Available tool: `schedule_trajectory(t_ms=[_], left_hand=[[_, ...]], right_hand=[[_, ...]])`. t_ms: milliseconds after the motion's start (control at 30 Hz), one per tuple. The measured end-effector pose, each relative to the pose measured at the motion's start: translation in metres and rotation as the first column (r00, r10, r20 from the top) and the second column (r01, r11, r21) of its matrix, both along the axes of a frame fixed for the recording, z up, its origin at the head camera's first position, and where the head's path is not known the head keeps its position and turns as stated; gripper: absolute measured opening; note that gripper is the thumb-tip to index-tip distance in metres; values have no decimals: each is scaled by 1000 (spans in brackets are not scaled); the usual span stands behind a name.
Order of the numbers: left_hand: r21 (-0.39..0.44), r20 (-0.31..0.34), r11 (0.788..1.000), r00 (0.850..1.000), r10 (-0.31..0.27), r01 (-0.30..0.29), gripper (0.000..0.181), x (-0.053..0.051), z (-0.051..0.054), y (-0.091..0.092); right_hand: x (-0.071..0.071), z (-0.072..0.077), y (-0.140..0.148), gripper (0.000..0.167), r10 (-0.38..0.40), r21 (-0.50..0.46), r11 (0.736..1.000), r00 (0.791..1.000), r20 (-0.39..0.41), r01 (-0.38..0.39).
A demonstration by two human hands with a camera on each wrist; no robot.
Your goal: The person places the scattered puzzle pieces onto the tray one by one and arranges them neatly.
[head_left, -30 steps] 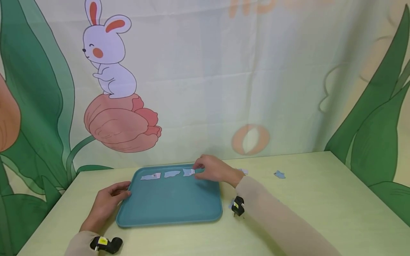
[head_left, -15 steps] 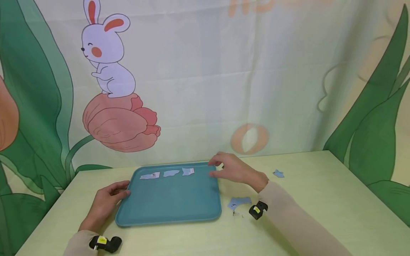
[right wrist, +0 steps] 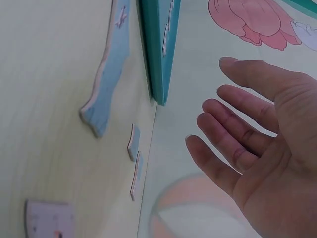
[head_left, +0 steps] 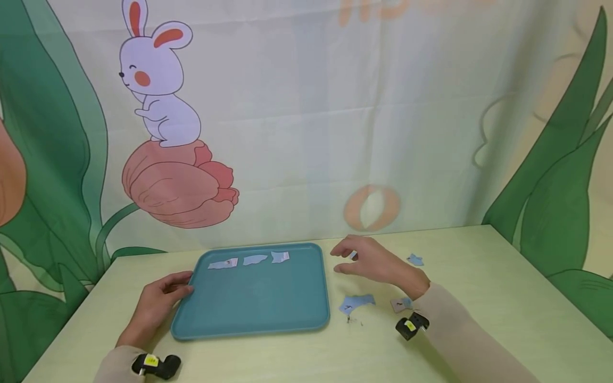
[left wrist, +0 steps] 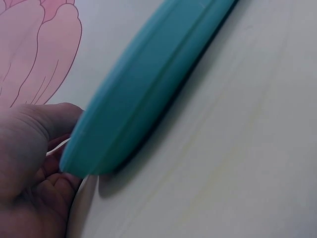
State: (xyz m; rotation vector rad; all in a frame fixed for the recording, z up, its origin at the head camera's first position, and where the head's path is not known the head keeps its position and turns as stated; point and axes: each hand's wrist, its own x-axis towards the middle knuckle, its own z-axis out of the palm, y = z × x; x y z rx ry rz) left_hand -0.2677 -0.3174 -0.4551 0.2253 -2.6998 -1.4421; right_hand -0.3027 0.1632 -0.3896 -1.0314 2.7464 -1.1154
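My left hand [head_left: 157, 303] holds the left rim of a teal rectangular tray [head_left: 254, 303]; in the left wrist view its thumb [left wrist: 59, 116] lies against the rim and the fingers curl beneath. Three irregular, pale-blue printed card pieces sit in a row along the tray's far side: a left one [head_left: 223, 264], a middle one [head_left: 255, 259] and a right one [head_left: 280, 257]. Just beyond the tray's right edge, my right hand [head_left: 375, 260] hovers over the table, holding nothing. Its fingers are spread and slightly bent in the right wrist view. A piece partly hidden behind them shows blue.
On the table [head_left: 469, 319] right of the tray lie a long blue card piece [head_left: 356, 303], a grey-and-blue one [head_left: 401, 305] near the right wrist, and a small blue one [head_left: 415, 259] farther back. A cartoon-printed cloth [head_left: 287, 133] hangs behind the table.
My right hand has let go of the right-hand piece in the tray's row and moved right, off the tray, uncovering pieces on the table. The left hand stays on the rim.
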Motion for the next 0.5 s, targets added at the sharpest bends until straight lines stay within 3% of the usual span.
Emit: schedule_trajectory(t_ms=[200, 500], left_hand=[[-3, 9, 1000, 1000, 8, -8, 48, 1, 0, 0], [-7, -5, 1000, 1000, 3, -3, 48, 1, -1, 2]], right_hand=[[4, -4, 15, 33, 18, -10, 1000, 1000, 17, -18], [9, -9, 35, 31, 60, 3, 998, 992, 111, -61]])
